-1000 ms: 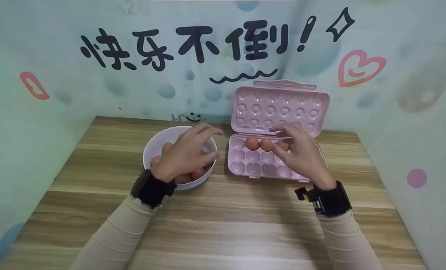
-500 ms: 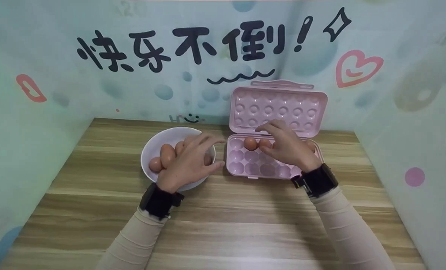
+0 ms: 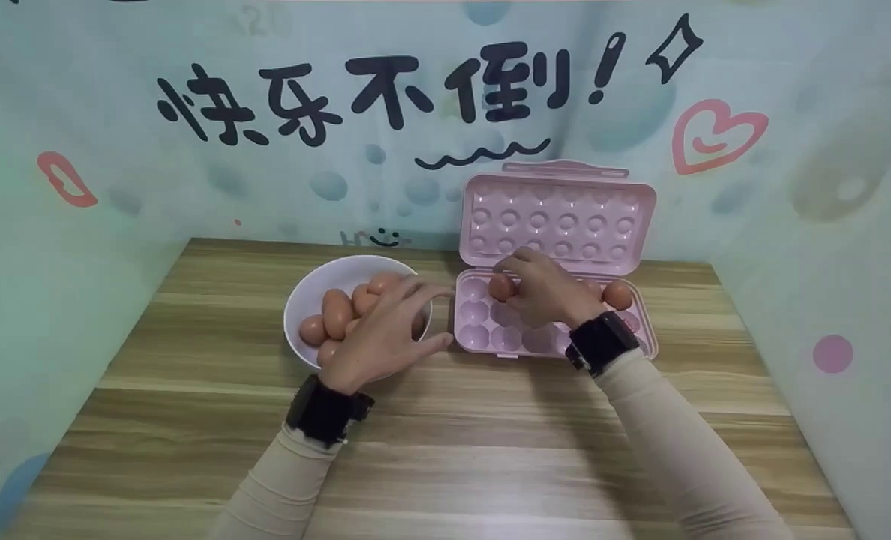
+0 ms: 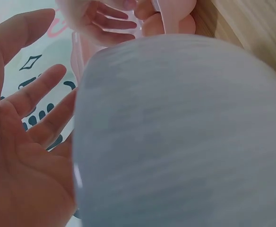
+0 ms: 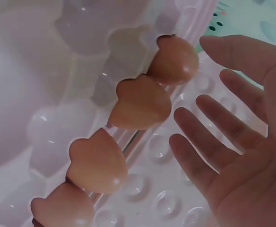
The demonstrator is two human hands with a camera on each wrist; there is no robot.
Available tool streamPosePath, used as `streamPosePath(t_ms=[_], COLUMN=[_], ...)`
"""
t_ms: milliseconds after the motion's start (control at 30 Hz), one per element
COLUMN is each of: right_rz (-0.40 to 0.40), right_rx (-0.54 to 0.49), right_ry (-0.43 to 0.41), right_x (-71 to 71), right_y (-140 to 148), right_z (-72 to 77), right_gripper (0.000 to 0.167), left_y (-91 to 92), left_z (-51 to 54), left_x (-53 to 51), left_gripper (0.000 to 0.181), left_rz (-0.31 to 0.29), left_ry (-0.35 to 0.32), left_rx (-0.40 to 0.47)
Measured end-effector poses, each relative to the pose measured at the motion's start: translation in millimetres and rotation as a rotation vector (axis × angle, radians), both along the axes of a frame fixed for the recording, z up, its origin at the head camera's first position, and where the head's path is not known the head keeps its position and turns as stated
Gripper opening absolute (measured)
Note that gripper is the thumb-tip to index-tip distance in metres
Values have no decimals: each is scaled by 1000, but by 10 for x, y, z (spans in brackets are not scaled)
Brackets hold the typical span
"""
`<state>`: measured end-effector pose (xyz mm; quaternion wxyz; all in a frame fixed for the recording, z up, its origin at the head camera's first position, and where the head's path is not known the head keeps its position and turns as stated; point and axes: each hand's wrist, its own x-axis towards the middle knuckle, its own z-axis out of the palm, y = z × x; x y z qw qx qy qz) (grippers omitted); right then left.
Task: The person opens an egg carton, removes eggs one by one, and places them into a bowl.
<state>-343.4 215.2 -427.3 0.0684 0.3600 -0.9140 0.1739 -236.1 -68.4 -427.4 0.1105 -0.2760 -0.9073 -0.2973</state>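
Note:
A white bowl (image 3: 297,296) holds several brown eggs (image 3: 337,315). My left hand (image 3: 382,336) hovers over its right side, thumb and fingers apart; the left wrist view shows nothing in that palm, beside the bowl's outer wall (image 4: 176,132). To the right stands a pink egg carton (image 3: 475,336), lid raised. Several eggs sit along its back row, one of them at the left (image 3: 500,286) and another at the right (image 3: 617,294). Over that row is my right hand (image 3: 549,294), hiding the middle eggs. In the right wrist view its fingers spread near the eggs (image 5: 140,101) without gripping any.
The raised carton lid (image 3: 558,221) leans by the printed backdrop (image 3: 378,180) behind the wooden table (image 3: 445,450). Cups in the carton's front rows hold no eggs where visible. A narrow strip of table separates bowl and carton.
My right hand has moved left along the carton's back row, uncovering the egg at the right. My left hand has shifted slightly right and down over the bowl, exposing more eggs.

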Motion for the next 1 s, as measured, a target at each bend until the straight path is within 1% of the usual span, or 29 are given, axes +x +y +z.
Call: streamPosePath(t_ms=[67,133,233,300,400,767,900,1000], right_rz=[9,3,-31,-39,-43,-33,-2,34], right_rx=[14,35,76,93,97,54,28,-21], right_ry=[13,-1,-39,-49,-42,-21,-14,-3], right_x=[-32,-57,-74,-80,-74,-85,-92,-96], right_y=[-27,-58,-112,-145,-179,-218,-194,-163], right_z=[-19,-38,-49,-59,-67,-87,-80,-62], right_gripper=[42,36,28,26,26,26,20,22], left_y=[5,13,17,18,18,19,9,3], left_z=[-7,-13,-16,-15,-8,-1,-9,-12], left_x=[-4,-12,-18,-20,-14,-11,-4,0], left_gripper=[57,57,58,59,60,61,59,57], left_rz=[2,1,7,6,8,13,9,7], left_ry=[8,14,10,2,-4,-20,-16,-19], left_rx=[-5,-9,-15,-16,-21,-25,-7,8])
